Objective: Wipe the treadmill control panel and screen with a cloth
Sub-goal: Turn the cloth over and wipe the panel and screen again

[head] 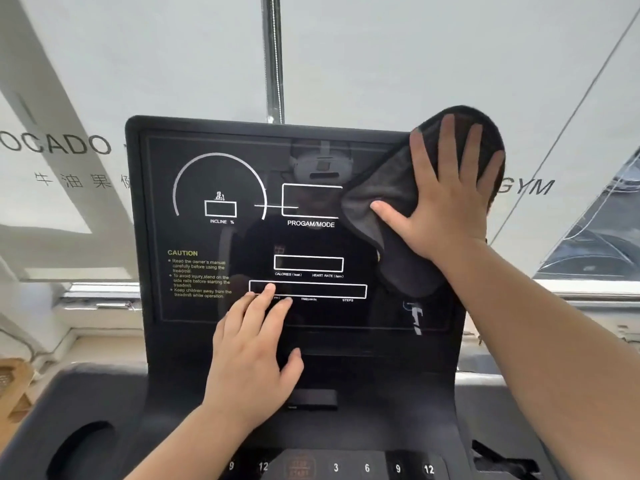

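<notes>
The treadmill's black screen (214, 306) stands upright in front of me, with white outlines and yellow caution text on it. My right hand (446, 199) lies flat with fingers spread on a dark grey cloth (381, 195), pressing it against the screen's upper right corner. The cloth hangs down below my palm. My left hand (256, 355) rests with fingers apart on the lower middle of the screen, its fingertips touching the long white box. Below the screen, the control panel (367, 467) shows numbered buttons at the bottom edge of the view.
A cup holder recess (83, 452) sits in the console's left side. A small black tab (313, 398) juts out under the screen. Behind the treadmill is a window with printed lettering (55, 145) and a vertical frame bar (273, 57).
</notes>
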